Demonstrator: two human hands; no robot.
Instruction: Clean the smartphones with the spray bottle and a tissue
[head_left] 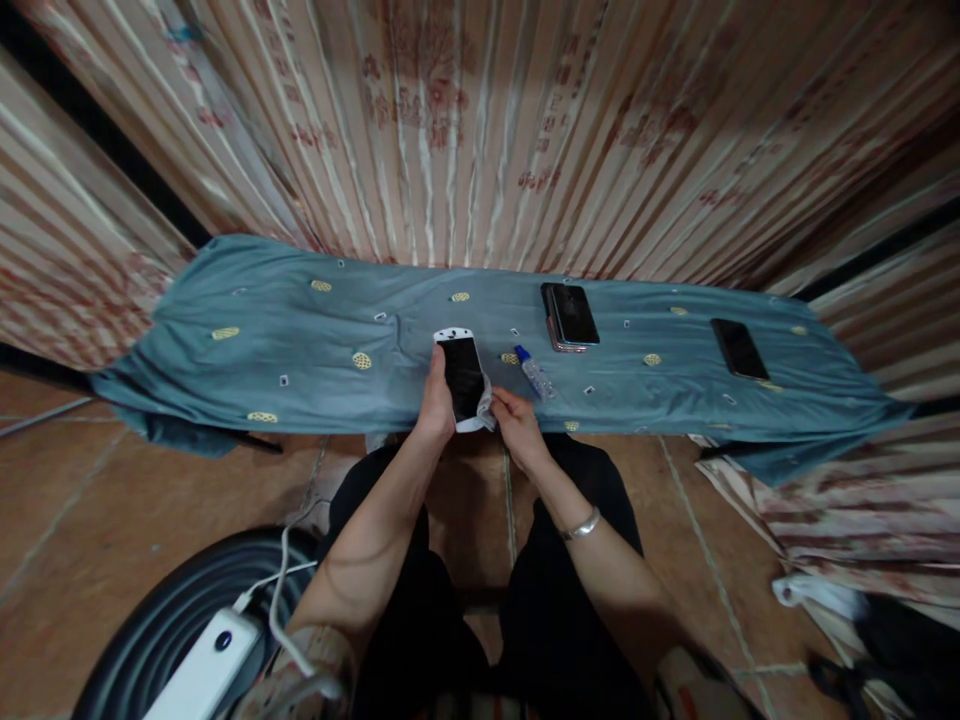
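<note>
My left hand (437,400) grips a white smartphone (463,376) with a dark screen along its left edge, over the near edge of a low table covered with a blue-grey cloth (300,340). My right hand (516,420) holds a small pale wiping cloth (485,406) against the phone's lower right corner. A small clear bottle with a blue cap (535,373) lies on the cloth just right of my right hand.
A stack of dark phones (570,316) lies at the back middle of the table, and a single black phone (739,348) at the right. Pleated curtains hang behind. A white power strip (214,660) with cable rests on a dark round object at lower left.
</note>
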